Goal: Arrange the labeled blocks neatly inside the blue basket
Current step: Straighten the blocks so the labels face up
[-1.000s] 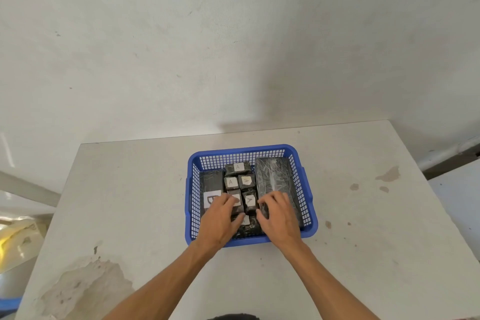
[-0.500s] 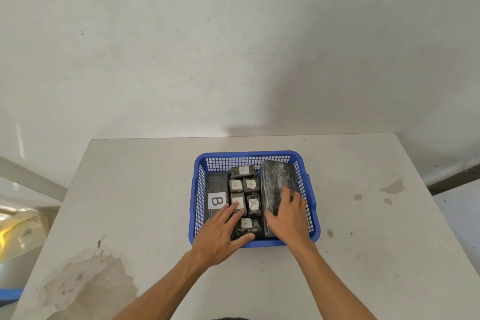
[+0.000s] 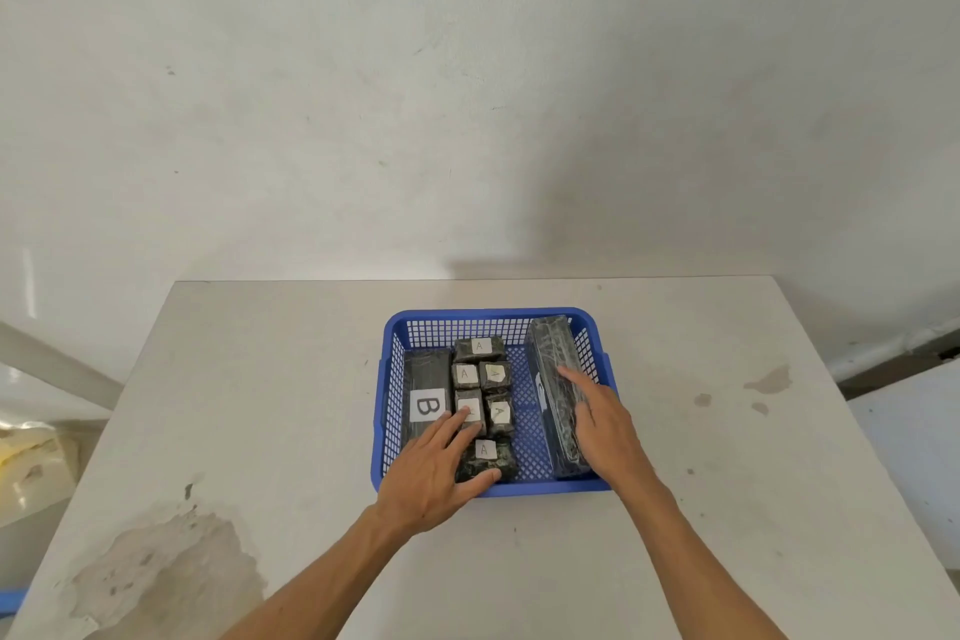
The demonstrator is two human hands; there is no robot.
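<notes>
A blue mesh basket (image 3: 493,316) sits mid-table. Inside at the left lies a long black block labelled B (image 3: 427,398). Several small dark blocks labelled A (image 3: 479,349) fill the middle in two columns. A long black wrapped block (image 3: 551,369) stands on edge along the right wall. My left hand (image 3: 439,468) lies flat over the near-left blocks, fingers spread, thumb against the nearest A block (image 3: 487,457). My right hand (image 3: 602,424) presses against the long right block, fingers along its side and top.
The basket rests on a pale grey table (image 3: 260,405) with a worn patch (image 3: 156,572) at the near left and brown stains (image 3: 769,379) at the right. A white wall rises just behind the table.
The long right block has been tipped up on edge and pushed to the basket's right wall by my right hand, opening a gap beside the A blocks. My left hand stayed on the near-left blocks.
</notes>
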